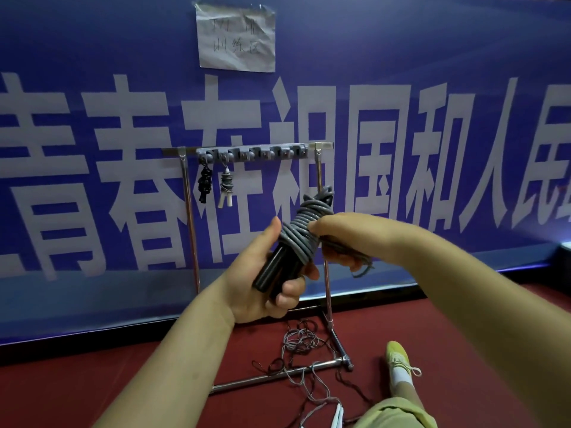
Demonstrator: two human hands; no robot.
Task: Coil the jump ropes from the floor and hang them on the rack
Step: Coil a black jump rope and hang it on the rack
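The rack [321,168] stands on the red floor [77,393] against the blue banner [92,88]. Its grey hook strip [251,153] along the top bar carries two coiled jump ropes at its left end: a black bundle [205,185] on the first hook and a grey bundle with white handles [226,188] on the next. The hooks to their right hold nothing.

A third rope is in the person's hands, in front of the rack's right post. This grey rope [304,223] is wound in many tight turns around its own two black handles [273,273], which lie side by side and point down to the left; a few turns stick up loosely at the top of the bundle. The left hand [262,282] grips the two handles, fingers [292,290] curled round them from below and thumb up along the coil. The right hand [336,239] reaches across from the right, its fingers closed on the wound rope and on a loose tail that hangs below them.

More rope lies tangled on the floor [301,344] over the rack's base bar [278,373], grey and dark strands mixed, so the count there cannot be told. One pair of white handles [431,417] shows at the bottom edge of the floor. A paper sheet [236,38] hangs on the banner above the rack.
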